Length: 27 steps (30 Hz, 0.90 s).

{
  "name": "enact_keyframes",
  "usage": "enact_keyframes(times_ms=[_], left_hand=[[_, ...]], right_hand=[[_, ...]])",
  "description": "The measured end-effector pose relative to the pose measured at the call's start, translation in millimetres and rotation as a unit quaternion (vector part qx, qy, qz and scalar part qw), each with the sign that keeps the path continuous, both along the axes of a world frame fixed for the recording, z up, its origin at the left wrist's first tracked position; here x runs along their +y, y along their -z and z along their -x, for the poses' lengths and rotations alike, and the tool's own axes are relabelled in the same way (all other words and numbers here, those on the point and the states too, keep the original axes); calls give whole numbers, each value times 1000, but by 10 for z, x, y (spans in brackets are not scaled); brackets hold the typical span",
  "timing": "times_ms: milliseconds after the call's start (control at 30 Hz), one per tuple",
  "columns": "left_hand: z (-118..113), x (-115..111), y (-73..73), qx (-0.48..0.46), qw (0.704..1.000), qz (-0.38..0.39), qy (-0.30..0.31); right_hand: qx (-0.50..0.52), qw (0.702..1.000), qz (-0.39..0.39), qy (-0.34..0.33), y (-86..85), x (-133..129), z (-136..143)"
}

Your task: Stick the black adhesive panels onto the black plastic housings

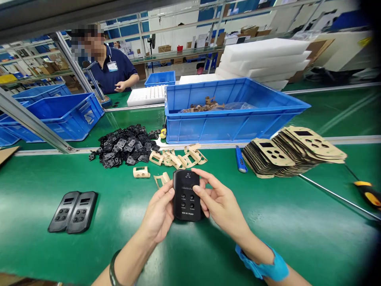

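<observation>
Between my two hands, above the green bench, is a black pump control panel (pixel 188 198) with several small buttons and white lettering. My left hand (pixel 159 212) grips its left edge, thumb on the side. On the right edge my right hand (pixel 218 198) holds it too, with the thumb on the front face and the index finger at the top corner. Two similar panel covers (pixel 73 212) lie side by side to the left. Just beyond my hands are curled, peeled backing papers (pixel 178 159). A pile of small black button pads (pixel 126 145) sits behind them.
Stacked cut-out adhesive sheets (pixel 268 155) stand at the right, near a blue utility knife (pixel 241 159) and a long screwdriver (pixel 366 192). A large blue bin (pixel 235 127) holds brown scraps. Across the bench a co-worker (pixel 114 71) stands by a white foam tray (pixel 146 96).
</observation>
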<state>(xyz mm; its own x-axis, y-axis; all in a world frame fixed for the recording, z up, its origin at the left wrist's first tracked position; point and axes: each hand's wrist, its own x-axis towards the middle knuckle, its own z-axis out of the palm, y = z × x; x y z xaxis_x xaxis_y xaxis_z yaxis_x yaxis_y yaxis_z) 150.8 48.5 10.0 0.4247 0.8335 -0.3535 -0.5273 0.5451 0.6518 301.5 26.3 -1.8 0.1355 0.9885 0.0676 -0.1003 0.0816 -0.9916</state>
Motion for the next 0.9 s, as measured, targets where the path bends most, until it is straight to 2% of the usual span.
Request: enact_keyframes(times_ms=[233, 500, 667, 800, 900], left_hand=[[-1, -26, -2, 5, 999, -31, 15], [0, -75, 33, 62, 991, -108, 39], [-3, -86, 57, 68, 990, -113, 41], [26, -80, 40, 82, 988, -121, 56], [41, -97, 3, 87, 977, -169, 93]], right_hand=[[-25, 1000, -3, 16, 39, -18, 11], [-58, 998, -5, 34, 48, -13, 7], [-128, 991, -15, 44, 48, -6, -26], [-80, 997, 10, 2, -6, -26, -17], [-55, 998, 13, 9, -47, -49, 12]])
